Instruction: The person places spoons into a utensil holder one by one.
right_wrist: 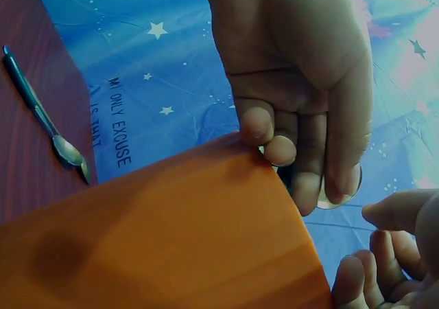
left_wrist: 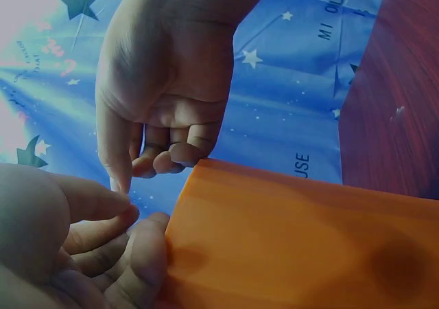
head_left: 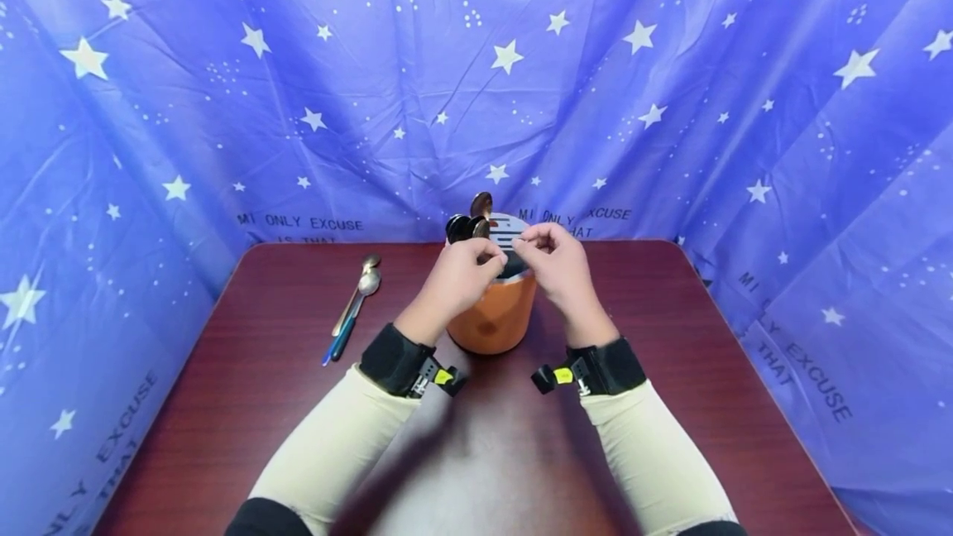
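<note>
An orange container (head_left: 491, 321) stands upright on the table, spoons (head_left: 481, 205) sticking up from its left side. At its mouth is a pale surface with dark slots (head_left: 506, 227); its kind is unclear. My left hand (head_left: 465, 271) is over the near left rim, thumb and fingertips drawn together. Opposite it, at the right rim, my right hand (head_left: 558, 263) bends its fingers toward its thumb in the same way. Some fingers of both hands touch or nearly touch the rim in the wrist views. Whether anything thin lies between the fingertips cannot be made out.
Several loose spoons (head_left: 365, 284) lie on the dark red table (head_left: 283, 387) left of the container, one with a dark teal handle. A blue curtain (head_left: 402, 106) with stars hangs close behind the table and along both sides.
</note>
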Available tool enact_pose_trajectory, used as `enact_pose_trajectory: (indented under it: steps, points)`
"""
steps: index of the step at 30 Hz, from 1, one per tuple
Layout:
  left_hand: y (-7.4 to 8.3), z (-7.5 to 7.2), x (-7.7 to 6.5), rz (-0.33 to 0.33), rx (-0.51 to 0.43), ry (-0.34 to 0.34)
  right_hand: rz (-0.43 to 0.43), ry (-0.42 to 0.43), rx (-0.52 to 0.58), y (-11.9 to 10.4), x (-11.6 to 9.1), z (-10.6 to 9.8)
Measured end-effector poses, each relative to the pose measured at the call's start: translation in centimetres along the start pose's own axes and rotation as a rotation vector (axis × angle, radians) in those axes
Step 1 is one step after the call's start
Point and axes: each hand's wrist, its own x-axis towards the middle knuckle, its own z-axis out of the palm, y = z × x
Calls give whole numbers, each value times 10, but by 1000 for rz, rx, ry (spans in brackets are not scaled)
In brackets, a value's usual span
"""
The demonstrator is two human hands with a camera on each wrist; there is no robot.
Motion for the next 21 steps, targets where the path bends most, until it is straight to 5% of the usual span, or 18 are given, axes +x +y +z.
enact_pose_trajectory:
  steps: [10,21]
  points:
    - [-10,-5,-12,47,20,66,-71,-37,80,-2,-17,9]
    - [-31,-11,-39,41,21,111,-131,-182,176,-7,-40,27]
